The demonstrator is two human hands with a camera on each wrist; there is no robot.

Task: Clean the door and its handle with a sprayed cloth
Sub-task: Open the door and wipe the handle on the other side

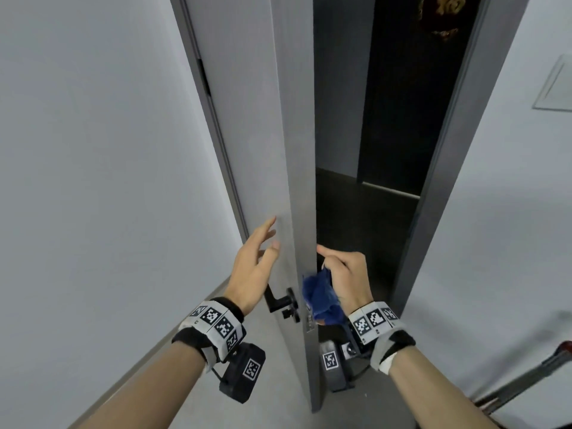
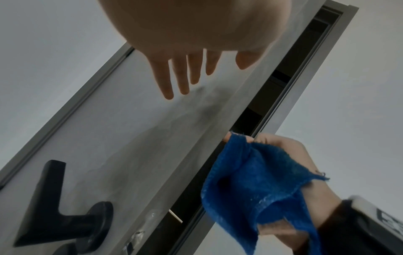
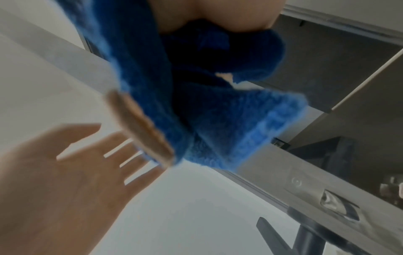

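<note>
A grey door (image 1: pixel 247 125) stands ajar, its narrow edge facing me, a dark room behind it. A black lever handle (image 1: pixel 280 301) sticks out of the door's left face, low down. My left hand (image 1: pixel 257 264) is open with straight fingers, held at that left face just above the handle (image 2: pixel 59 219); I cannot tell if the fingertips touch. My right hand (image 1: pixel 343 277) grips a crumpled blue cloth (image 1: pixel 322 300) beside the door's edge, forefinger pointing at the edge. The cloth (image 2: pixel 257 186) hangs from the curled fingers and fills the right wrist view as a blue cloth (image 3: pixel 196 96).
A white wall (image 1: pixel 93 181) runs close on the left and another on the right, with the grey door frame (image 1: pixel 464 150) between. A metal latch plate (image 3: pixel 335 205) sits in the door's edge. A red-and-grey pole (image 1: pixel 526 379) leans at the lower right.
</note>
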